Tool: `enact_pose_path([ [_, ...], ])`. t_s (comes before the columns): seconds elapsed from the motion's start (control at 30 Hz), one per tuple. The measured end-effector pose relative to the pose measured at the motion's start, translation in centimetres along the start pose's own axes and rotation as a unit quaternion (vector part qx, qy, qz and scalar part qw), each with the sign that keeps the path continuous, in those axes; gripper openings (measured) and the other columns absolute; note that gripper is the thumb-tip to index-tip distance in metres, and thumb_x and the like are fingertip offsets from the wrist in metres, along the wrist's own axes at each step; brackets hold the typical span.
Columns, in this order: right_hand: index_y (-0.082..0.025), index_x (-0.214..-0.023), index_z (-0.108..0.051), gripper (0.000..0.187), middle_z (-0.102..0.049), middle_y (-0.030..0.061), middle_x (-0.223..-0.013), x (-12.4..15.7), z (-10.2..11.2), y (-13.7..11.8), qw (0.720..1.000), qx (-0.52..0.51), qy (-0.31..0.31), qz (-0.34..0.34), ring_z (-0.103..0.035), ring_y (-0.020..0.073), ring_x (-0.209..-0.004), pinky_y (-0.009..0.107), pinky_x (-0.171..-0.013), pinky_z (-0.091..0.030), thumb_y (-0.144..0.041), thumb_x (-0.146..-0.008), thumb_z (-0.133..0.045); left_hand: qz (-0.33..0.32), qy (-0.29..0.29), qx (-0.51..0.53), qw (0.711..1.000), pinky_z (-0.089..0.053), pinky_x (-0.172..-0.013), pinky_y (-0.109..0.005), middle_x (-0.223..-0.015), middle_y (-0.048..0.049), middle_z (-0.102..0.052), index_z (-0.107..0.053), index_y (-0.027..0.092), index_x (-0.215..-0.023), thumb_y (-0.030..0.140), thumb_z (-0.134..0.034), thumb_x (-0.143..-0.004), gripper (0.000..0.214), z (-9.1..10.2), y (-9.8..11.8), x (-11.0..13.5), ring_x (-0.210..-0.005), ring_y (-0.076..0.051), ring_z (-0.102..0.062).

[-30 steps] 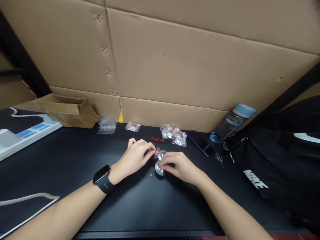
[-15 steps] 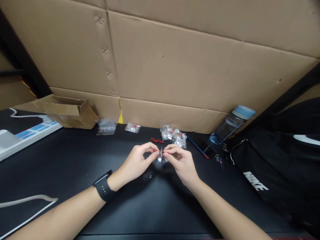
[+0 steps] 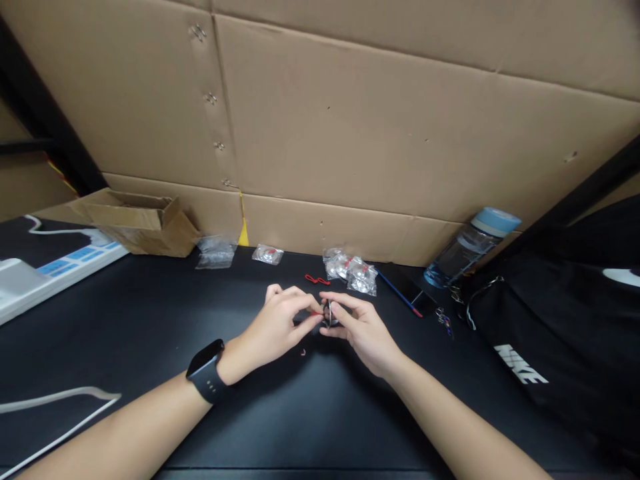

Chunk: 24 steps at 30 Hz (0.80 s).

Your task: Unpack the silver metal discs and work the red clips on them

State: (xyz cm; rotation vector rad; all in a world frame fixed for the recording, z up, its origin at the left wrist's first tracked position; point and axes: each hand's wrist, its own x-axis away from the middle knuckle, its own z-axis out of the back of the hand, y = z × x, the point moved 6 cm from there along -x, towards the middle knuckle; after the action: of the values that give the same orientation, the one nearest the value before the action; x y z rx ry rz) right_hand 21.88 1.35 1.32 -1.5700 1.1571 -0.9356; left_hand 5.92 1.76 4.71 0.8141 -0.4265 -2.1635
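Note:
Between my hands a small shiny round metal disc (image 3: 328,313) stands on edge, partly hidden by fingers. My right hand (image 3: 361,327) is closed around it, thumb on the near face. My left hand (image 3: 280,323) pinches a bit of red cord (image 3: 315,314) at the disc's left side. Just beyond my fingertips a looped red cord (image 3: 318,280) lies on the black table. A tiny pale curved scrap (image 3: 303,352) is below my left hand.
Behind lie clear packets with silver discs (image 3: 350,270), one similar packet (image 3: 268,254) and plastic bags (image 3: 216,253). Leftward are a cardboard box (image 3: 145,227) and power strip (image 3: 70,267); rightward, a blue stick (image 3: 397,290), phone-like slab (image 3: 419,297), keys (image 3: 444,321), bottle (image 3: 470,247) and black bag (image 3: 550,320).
My right hand has shifted from pinching red cord on the disc's right side to gripping the disc itself. My left hand stays at the cord. The view has shifted slightly.

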Motion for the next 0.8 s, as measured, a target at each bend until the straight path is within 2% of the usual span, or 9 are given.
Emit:
enact_pose_path([
  [0.1,-0.024,-0.122,-0.077,0.042,-0.072,0.0054,-0.106,0.0,0.0,0.0,1.0,0.003,-0.016,-0.007,-0.071,0.0187,-0.098,0.04,-0.091,-0.065,-0.041,-0.085,-0.083,-0.042,-0.055,-0.029,0.997,-0.034,-0.094,-0.037,-0.111,-0.0004,-0.075,-0.071,0.029,-0.111,0.038,-0.062,-0.101,0.016,0.8,-0.7,-0.5,-0.108,-0.02,-0.065],
  [0.2,-0.024,-0.124,-0.075,0.051,-0.073,0.0051,-0.104,0.0,0.2,-0.4,1.0,0.019,-0.013,0.007,-0.072,0.0209,-0.099,0.044,-0.094,-0.064,-0.036,-0.077,-0.09,-0.048,-0.09,-0.109,0.989,-0.036,-0.106,-0.042,-0.135,-0.0055,-0.067,-0.071,0.031,-0.12,0.042,-0.062,-0.099,0.025,3.0,-4.7,-0.6,-0.128,-0.027,-0.057],
  [0.27,-0.023,-0.123,-0.075,0.053,-0.074,0.0057,-0.101,-0.1,0.6,-0.6,0.999,0.032,-0.004,0.014,-0.072,0.0214,-0.098,0.045,-0.092,-0.064,-0.035,-0.075,-0.092,0.039,-0.068,-0.206,0.975,-0.037,-0.108,-0.048,-0.14,-0.0099,-0.064,-0.074,0.028,-0.116,0.04,-0.062,-0.095,0.026,5.6,-9.7,-0.2,-0.132,-0.035,-0.054],
  [0.33,-0.021,-0.123,-0.075,0.053,-0.074,0.0062,-0.1,-0.2,0.9,-0.8,0.999,0.041,0.005,0.016,-0.073,0.021,-0.095,0.044,-0.091,-0.064,-0.037,-0.075,-0.091,0.143,-0.043,-0.297,0.943,-0.04,-0.107,-0.054,-0.149,-0.0158,-0.056,-0.069,0.024,-0.127,0.04,-0.065,-0.09,0.04,8.3,-14.8,0.9,-0.138,-0.042,-0.049],
  [0.37,-0.021,-0.124,-0.075,0.054,-0.075,0.0063,-0.099,-0.3,1.0,-0.8,0.999,0.046,0.007,0.017,-0.073,0.0208,-0.094,0.044,-0.091,-0.064,-0.037,-0.075,-0.091,0.191,-0.039,-0.325,0.925,-0.042,-0.104,-0.054,-0.153,-0.0187,-0.053,-0.065,0.022,-0.133,0.04,-0.064,-0.089,0.048,9.4,-16.9,1.5,-0.136,-0.044,-0.05],
  [0.43,-0.02,-0.124,-0.075,0.054,-0.075,0.0067,-0.098,-0.4,1.1,-0.9,0.998,0.054,0.009,0.019,-0.074,0.021,-0.093,0.044,-0.091,-0.063,-0.038,-0.076,-0.091,0.256,-0.07,-0.343,0.901,-0.048,-0.096,-0.05,-0.143,-0.0214,-0.061,-0.065,0.02,-0.134,0.04,-0.061,-0.088,0.05,10.6,-19.7,2.7,-0.126,-0.042,-0.06],
  [0.5,-0.02,-0.123,-0.075,0.054,-0.075,0.0074,-0.099,-0.4,1.1,-1.0,0.998,0.059,0.008,0.022,-0.074,0.0217,-0.094,0.044,-0.09,-0.063,-0.039,-0.075,-0.09,0.277,-0.1,-0.354,0.887,-0.049,-0.09,-0.045,-0.126,-0.0179,-0.072,-0.07,0.022,-0.123,0.04,-0.06,-0.089,0.041,10.9,-20.4,3.0,-0.115,-0.039,-0.066],
  [0.57,-0.02,-0.121,-0.076,0.053,-0.075,0.0078,-0.101,-0.4,1.0,-1.1,0.998,0.061,0.007,0.026,-0.074,0.0215,-0.093,0.043,-0.088,-0.064,-0.04,-0.074,-0.091,0.285,-0.101,-0.375,0.876,-0.048,-0.086,-0.041,-0.112,-0.0157,-0.077,-0.074,0.022,-0.113,0.037,-0.058,-0.09,0.032,10.9,-19.6,2.7,-0.107,-0.036,-0.07],
  [0.8,-0.021,-0.121,-0.076,0.05,-0.075,0.0085,-0.104,-0.4,0.8,-1.5,0.996,0.078,-0.002,0.044,-0.074,0.0204,-0.09,0.04,-0.086,-0.064,-0.04,-0.076,-0.089,0.301,-0.053,-0.407,0.861,-0.045,-0.076,-0.039,-0.1,-0.0209,-0.077,-0.076,0.013,-0.095,0.027,-0.046,-0.096,0.033,10.4,-16.9,1.3,-0.094,-0.036,-0.073],
])
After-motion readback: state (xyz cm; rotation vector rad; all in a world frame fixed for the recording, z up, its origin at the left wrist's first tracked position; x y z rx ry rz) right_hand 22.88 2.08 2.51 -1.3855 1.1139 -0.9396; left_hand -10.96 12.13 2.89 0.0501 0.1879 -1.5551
